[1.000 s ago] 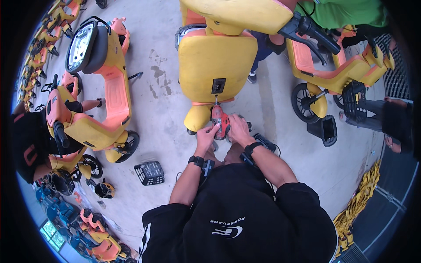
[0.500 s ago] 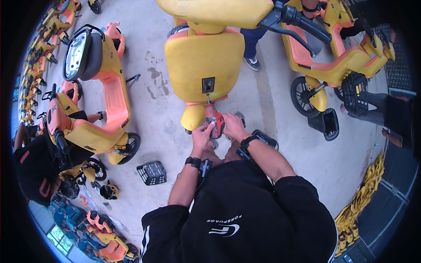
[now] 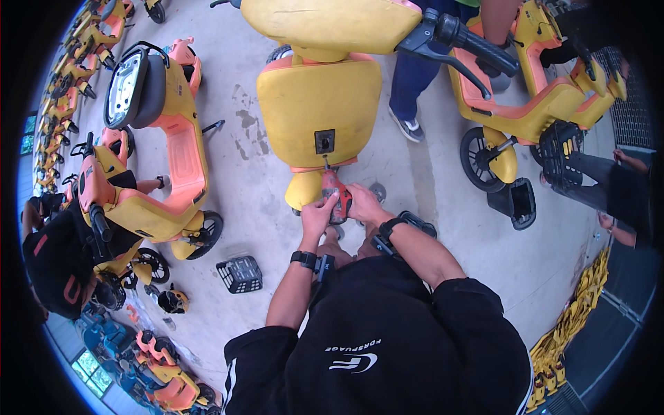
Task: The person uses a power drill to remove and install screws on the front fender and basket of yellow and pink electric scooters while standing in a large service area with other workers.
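Note:
My left hand (image 3: 318, 212) and my right hand (image 3: 363, 203) both grip a red power drill (image 3: 335, 185), one from each side. Its long bit points away from me at the lower edge of a scooter's yellow front panel (image 3: 317, 93), just below a small dark recessed plate (image 3: 324, 140); whether the tip touches is too small to tell. A yellow front mudguard (image 3: 299, 190) is beside the drill, and the scooter's black handlebar grip (image 3: 484, 48) reaches out above the panel to the right.
Yellow-pink scooters (image 3: 183, 159) (image 3: 512, 97) stand either side. A person in dark trousers (image 3: 411, 90) stands behind mine; others crouch left (image 3: 62, 256) and stand right (image 3: 622, 194). A black basket (image 3: 238, 273) and black bin (image 3: 515, 204) lie on the floor. Stacked yellow parts (image 3: 567, 325) line the lower right.
The view has shifted, with the yellow panel lower and further left. My hands stay on the drill. The person behind the scooter shows more leg, and the one at left has moved.

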Available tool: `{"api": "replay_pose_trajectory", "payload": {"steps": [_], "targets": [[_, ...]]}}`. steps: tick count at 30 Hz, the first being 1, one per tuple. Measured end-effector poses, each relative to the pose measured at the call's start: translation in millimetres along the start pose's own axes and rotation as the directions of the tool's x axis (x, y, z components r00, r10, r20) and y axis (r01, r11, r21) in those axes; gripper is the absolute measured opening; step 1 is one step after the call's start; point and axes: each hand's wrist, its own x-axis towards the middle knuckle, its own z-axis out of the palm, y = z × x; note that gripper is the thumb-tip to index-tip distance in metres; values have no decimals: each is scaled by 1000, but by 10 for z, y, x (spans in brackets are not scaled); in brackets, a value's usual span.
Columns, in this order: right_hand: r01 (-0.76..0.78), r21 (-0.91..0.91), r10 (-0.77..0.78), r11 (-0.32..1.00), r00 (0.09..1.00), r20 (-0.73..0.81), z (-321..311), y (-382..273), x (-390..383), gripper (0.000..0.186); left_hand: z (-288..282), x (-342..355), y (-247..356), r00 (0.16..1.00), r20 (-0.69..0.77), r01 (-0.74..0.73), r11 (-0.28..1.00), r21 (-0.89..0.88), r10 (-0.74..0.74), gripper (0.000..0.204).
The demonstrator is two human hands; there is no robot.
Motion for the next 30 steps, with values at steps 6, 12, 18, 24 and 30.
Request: {"api": "replay_pose_trajectory", "payload": {"steps": [6, 12, 18, 24, 30], "targets": [[-21, 64, 21, 998, 1000, -6, 19, -28, -28, 39, -63, 29, 129, 1000, 0, -3, 994, 106, 3, 50], [-12, 104, 13, 995, 1000, -7, 51, 52, -4, 34, -39, 6, 176, 1000, -21, -5, 983, 186, 9, 48], [-45, 65, 46, 997, 999, -5, 108, 42, -15, 39, -24, 47, -20, 996, -53, -61, 992, 111, 67, 45], [-71, -24, 71, 997, 997, 18, 85, 3, -13, 40, -95, 53, 72, 999, 32, 34, 997, -65, -32, 42], [-7, 20, 7, 1000, 999, -41, 2, -52, -31, 28, -20, 28, 36, 1000, 13, 4, 994, -108, -3, 42]]}}
